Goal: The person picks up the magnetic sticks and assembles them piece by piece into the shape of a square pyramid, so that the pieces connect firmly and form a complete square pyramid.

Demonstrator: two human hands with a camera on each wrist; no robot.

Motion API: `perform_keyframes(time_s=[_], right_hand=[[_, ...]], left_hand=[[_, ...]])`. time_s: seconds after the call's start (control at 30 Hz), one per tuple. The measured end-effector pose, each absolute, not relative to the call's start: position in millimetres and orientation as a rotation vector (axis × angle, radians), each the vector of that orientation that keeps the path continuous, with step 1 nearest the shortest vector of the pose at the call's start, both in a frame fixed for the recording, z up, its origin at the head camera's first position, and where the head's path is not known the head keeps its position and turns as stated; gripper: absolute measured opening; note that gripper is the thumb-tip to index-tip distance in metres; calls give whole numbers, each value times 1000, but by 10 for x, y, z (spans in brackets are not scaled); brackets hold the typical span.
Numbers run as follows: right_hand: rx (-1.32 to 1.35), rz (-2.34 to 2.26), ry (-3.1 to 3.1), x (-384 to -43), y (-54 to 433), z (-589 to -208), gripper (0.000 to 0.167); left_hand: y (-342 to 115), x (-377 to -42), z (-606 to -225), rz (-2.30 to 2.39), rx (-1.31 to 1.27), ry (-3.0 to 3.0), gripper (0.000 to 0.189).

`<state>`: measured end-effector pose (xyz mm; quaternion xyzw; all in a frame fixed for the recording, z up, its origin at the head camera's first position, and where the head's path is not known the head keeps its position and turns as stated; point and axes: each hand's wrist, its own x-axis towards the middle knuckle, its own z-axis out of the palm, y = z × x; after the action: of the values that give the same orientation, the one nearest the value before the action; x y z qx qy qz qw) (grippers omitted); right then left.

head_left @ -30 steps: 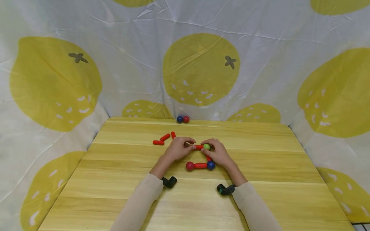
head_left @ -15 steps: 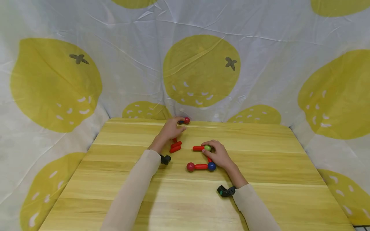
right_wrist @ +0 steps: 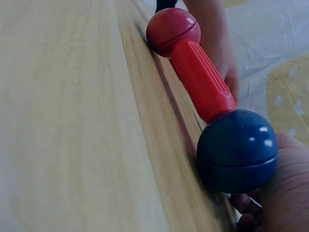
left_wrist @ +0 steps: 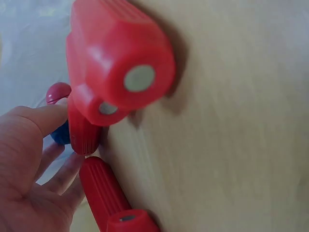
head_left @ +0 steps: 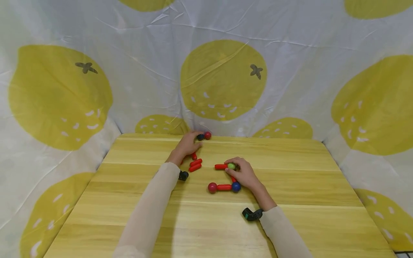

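Note:
My left hand (head_left: pixel 187 144) reaches to the table's back edge, its index finger by a blue ball (head_left: pixel 200 137) that sits against a crimson ball (head_left: pixel 208 135). In the left wrist view, thumb and fingers lie spread about the blue ball (left_wrist: pixel 60 134); contact is hard to tell. My right hand (head_left: pixel 243 172) pinches a green ball (head_left: pixel 231 166) between thumb and fingers. One red magnetic rod (head_left: pixel 221 167) points left from it. Another rod (head_left: pixel 233 178) leads down to a blue ball (head_left: pixel 236 186), joined by a red rod (head_left: pixel 224 187) to a crimson ball (head_left: pixel 212 187).
Several loose red rods (head_left: pixel 195 167) lie beneath and beside my left wrist, two of them side by side. Metal discs show in the ends of the near rods (left_wrist: pixel 120 63). A lemon-print cloth (head_left: pixel 226 79) hangs behind the wooden table (head_left: pixel 290 172).
My left hand has left the rod by the green ball and gone to the back balls. Loose red rods have shifted right and nearer. The right hand stays on the green ball.

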<state>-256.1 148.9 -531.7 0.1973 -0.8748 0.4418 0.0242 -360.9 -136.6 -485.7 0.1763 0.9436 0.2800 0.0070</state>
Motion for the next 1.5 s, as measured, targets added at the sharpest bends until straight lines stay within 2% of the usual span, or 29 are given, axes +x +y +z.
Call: perform_keyframes(time_s=[0.2, 0.43, 0.6, 0.8, 1.1, 1.5], right_hand=[[596, 1350, -2714, -2596, 1499, -5350, 23], [601, 1368, -2710, -2600, 1491, -5387, 24], [590, 1369, -2716, -2583, 1496, -5379, 24], [565, 1373, -2715, -2567, 1507, -5344, 23], [550, 1380, -2698, -2584, 1529, -5353, 22], [555, 1435, -2664, -2563, 1529, -5379, 22]], left_hand=[[-1351, -3603, -4861, 907, 485, 2996, 31], [-1321, -3556, -4917, 792, 465, 3102, 45], [-1286, -3423, -4860, 941, 521, 3091, 38], [-1269, -3076, -4753, 1261, 587, 2942, 30], [-1222, -2588, -4788, 1151, 773, 2871, 28], [-1045, -2487, -4917, 1181, 755, 2746, 35]])
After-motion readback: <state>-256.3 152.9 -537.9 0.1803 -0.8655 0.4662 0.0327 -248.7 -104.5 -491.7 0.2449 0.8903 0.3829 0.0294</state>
